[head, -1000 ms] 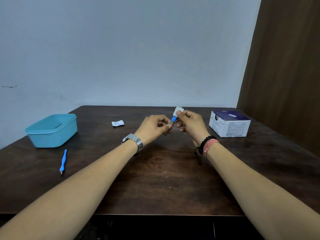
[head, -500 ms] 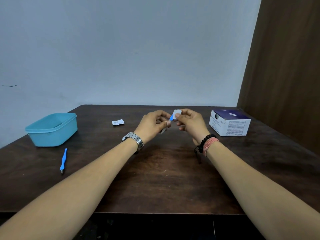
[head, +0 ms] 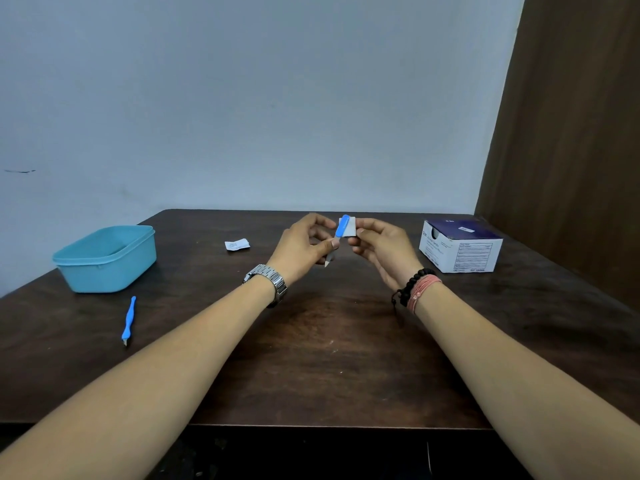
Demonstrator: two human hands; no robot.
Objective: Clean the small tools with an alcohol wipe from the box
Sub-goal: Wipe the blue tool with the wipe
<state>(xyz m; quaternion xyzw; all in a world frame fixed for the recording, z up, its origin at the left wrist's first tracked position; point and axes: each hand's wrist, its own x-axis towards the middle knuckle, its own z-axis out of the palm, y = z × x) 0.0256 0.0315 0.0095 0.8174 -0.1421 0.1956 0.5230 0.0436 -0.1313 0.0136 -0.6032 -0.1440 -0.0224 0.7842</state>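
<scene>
With the left hand (head: 304, 245) pinching the small blue-handled metal tool (head: 341, 227), the right hand (head: 377, 245) should keep its pinched white alcohol wipe (head: 350, 227) wrapped snugly while stroking tipward

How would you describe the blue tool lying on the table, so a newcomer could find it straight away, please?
Start at the dark wooden table and go to the light blue plastic tub near its left edge. Just in front of it lies a slim blue-handled tool, alone on the wood, unlike the similar blue-handled tool held up in the hands.

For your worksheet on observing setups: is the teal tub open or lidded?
Open. The teal tub has no lid on; its inner walls show below the rim. Its contents cannot be told.
</scene>
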